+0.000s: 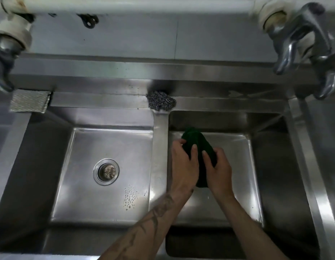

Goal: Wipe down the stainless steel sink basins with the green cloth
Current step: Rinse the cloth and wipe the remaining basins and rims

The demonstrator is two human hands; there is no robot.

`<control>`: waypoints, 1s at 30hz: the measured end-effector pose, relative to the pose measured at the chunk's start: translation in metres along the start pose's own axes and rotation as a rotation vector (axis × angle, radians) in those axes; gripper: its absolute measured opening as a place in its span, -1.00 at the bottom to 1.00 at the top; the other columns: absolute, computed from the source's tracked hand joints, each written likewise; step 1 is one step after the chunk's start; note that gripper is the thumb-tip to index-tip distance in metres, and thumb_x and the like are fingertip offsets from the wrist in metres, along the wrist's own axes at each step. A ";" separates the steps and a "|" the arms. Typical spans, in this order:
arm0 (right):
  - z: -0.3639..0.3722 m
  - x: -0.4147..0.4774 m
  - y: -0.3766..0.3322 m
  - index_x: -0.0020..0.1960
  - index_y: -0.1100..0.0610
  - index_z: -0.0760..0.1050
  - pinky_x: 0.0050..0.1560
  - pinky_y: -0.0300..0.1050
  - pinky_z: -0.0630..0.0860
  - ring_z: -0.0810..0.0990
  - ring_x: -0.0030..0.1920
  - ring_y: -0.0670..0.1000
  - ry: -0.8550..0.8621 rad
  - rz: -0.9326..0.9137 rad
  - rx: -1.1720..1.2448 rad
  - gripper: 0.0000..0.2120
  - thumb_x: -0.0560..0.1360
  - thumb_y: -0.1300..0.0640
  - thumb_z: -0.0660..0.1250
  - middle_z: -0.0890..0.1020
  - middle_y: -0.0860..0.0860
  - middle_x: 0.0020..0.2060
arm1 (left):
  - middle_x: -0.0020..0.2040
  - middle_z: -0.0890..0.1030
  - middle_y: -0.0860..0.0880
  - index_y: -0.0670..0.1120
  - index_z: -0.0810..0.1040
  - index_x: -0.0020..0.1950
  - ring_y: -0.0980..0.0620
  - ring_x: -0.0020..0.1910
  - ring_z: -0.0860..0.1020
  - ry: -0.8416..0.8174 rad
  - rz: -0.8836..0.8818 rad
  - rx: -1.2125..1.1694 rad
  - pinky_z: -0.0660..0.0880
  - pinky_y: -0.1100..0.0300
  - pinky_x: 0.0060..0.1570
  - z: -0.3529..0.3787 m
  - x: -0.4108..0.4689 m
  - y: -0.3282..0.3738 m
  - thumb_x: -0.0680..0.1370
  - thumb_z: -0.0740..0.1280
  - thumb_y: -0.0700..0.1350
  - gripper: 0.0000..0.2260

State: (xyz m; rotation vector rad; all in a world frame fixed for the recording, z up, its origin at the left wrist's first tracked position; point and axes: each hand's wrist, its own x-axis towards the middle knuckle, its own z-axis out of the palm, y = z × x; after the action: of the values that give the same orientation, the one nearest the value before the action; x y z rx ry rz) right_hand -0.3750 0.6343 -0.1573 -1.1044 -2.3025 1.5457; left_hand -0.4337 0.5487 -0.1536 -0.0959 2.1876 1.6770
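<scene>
Stainless double sink, quick status: green cloth (198, 141) is bunched up over the right basin (237, 166), can't tell if it touches the bottom; my left grip (183, 166) and right grip (218, 170) are both clamped round it; left basin (84, 147) has droplets (130, 197) near the drain (106, 171); steel wool (161, 102) sits on the divider; my guess is both basins are mostly left to wipe.

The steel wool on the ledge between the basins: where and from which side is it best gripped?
Probably pinch the steel wool across its sides, coming from above and the front: it lies low on the flat ledge, with the raised back rim behind it.
</scene>
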 end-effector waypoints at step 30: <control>0.133 0.129 0.172 0.66 -0.09 0.21 0.62 0.23 0.15 0.19 0.63 0.24 -0.151 -0.574 -0.821 -0.38 0.66 -0.28 0.11 0.24 0.19 0.63 | 0.73 0.19 -0.05 -0.13 0.24 0.70 0.03 0.73 0.06 0.035 0.483 0.979 0.13 -0.01 0.69 -0.066 0.048 -0.051 0.77 0.10 0.00 -0.50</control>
State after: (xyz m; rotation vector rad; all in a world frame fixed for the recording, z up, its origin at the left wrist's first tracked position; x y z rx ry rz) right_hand -0.4504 0.6535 -0.3975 -0.3274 -3.0673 0.4818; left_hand -0.4803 0.4808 -0.2020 0.7053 2.9441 0.5882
